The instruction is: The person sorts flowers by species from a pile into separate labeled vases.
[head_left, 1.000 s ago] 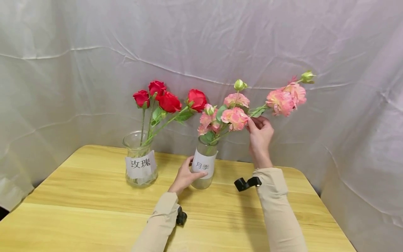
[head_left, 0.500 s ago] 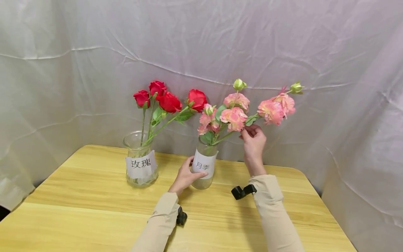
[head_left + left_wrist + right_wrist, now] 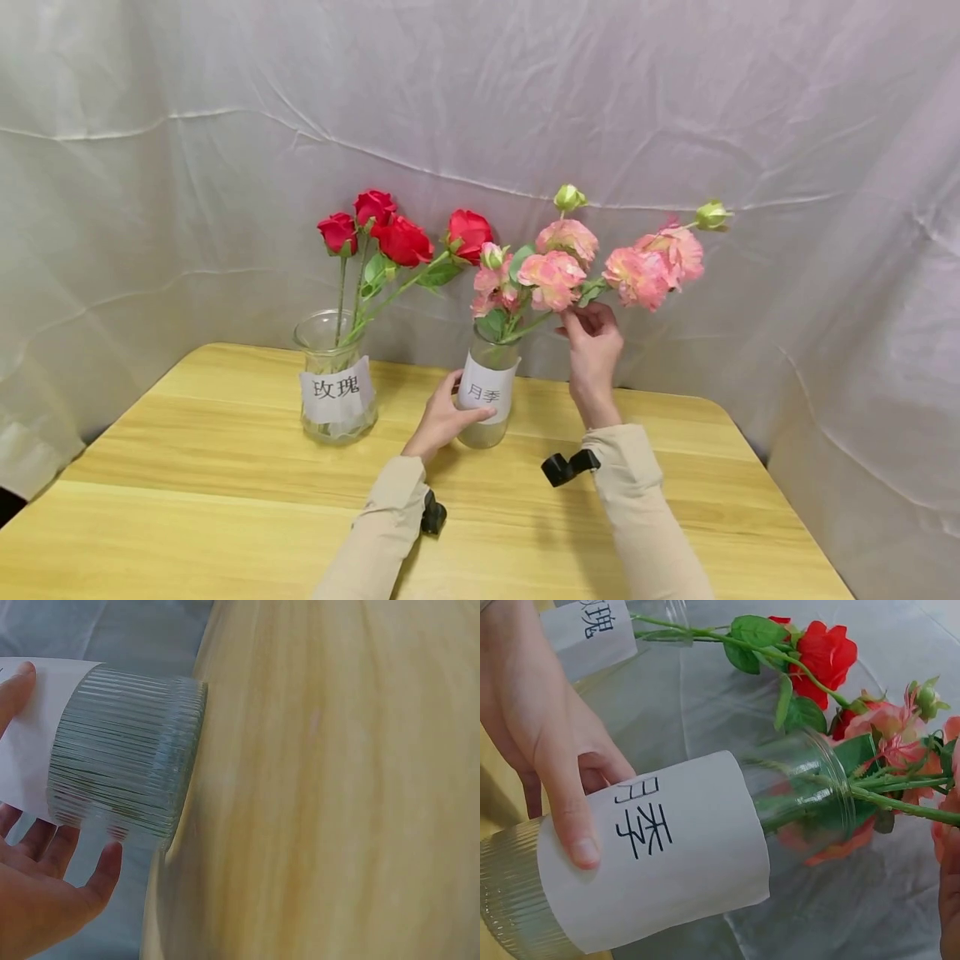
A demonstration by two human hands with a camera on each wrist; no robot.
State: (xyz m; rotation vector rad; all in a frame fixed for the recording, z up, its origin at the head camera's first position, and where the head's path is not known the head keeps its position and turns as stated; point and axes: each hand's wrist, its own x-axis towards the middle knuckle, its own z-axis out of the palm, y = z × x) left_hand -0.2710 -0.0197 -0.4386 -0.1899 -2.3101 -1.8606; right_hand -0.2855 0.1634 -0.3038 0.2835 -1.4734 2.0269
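My left hand (image 3: pixel 442 419) grips a ribbed glass vase (image 3: pixel 483 432) low on its side, thumb across the white label (image 3: pixel 656 851) with black characters. The vase stands upright on the table. My right hand (image 3: pixel 595 350) pinches the stem of a pink flower (image 3: pixel 637 277) just below its leaves. That stem (image 3: pixel 907 804) runs through the vase mouth and leans far out to the right. More pink flowers (image 3: pixel 553 279) with green buds rise from the same vase. At the right edge of the right wrist view, only part of my right hand (image 3: pixel 950 907) shows.
A second glass vase (image 3: pixel 315 343), with a label of its own, stands to the left and holds several red roses (image 3: pixel 405 242). One rose leans toward the pink flowers. Behind the wooden table (image 3: pixel 225 517) hangs a grey cloth (image 3: pixel 480 100).
My right hand has moved left and down, bringing the pink flower lower and closer to the other flowers in the vase. My left hand stays on the vase.
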